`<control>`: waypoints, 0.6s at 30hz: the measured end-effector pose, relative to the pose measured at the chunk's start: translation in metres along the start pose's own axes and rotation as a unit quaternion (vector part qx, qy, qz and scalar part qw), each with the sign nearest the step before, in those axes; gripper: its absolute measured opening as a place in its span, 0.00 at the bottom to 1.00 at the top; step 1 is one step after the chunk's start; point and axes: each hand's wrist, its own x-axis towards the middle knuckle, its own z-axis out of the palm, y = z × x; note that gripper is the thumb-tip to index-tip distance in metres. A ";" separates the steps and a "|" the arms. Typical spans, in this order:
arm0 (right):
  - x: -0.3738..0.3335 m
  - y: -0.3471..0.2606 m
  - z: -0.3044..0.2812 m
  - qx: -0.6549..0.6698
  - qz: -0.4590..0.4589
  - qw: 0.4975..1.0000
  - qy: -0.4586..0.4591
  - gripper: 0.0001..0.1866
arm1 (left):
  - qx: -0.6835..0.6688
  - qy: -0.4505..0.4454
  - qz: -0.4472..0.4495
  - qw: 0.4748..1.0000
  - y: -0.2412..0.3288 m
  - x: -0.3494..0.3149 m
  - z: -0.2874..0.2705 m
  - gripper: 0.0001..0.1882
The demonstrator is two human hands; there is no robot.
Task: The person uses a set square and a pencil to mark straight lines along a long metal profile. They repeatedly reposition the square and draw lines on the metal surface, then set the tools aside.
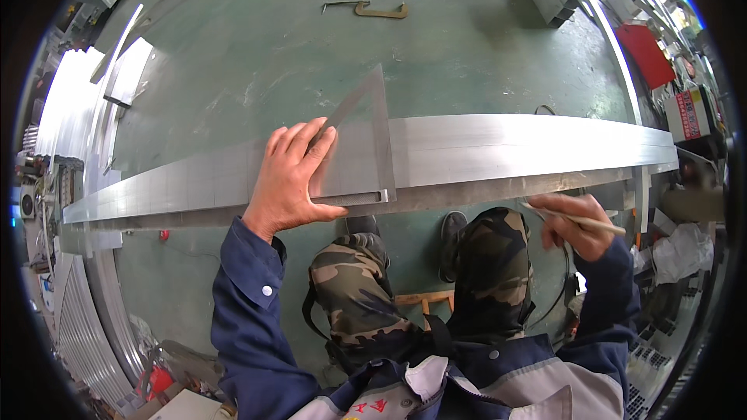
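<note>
A long silvery metal bar (529,144) lies crosswise in front of me. A triangular metal set square (381,132) rests on it, its thick base along the bar's near edge and its tip pointing away from me. My left hand (292,175) grips the set square's left side, fingers spread over the bar and thumb along the base. Right of the square, just off the bar's near edge, my right hand (580,225) holds a slim, pale pencil-shaped tool (599,225). Its thin tip points left, apart from the square.
Beyond the bar, a brass-coloured G-clamp (381,12) lies on the green floor. Metal rails (117,93) stand under the bar's left end. At right are a red panel (646,56) and crumpled clear plastic (683,253). A wooden stool (424,299) shows between my legs.
</note>
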 end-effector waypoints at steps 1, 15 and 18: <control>0.017 -0.006 0.011 0.009 -0.059 0.998 0.019 0.23 | -0.001 0.006 0.007 1.000 0.000 0.001 0.002 0.64; 0.205 -0.014 0.109 -0.007 -0.238 0.945 0.223 0.11 | -0.019 0.019 0.009 1.000 -0.009 0.003 0.003 0.62; 0.216 -0.012 0.115 -0.034 -0.234 0.937 0.256 0.09 | -0.025 0.019 0.007 0.999 -0.008 0.006 0.002 0.62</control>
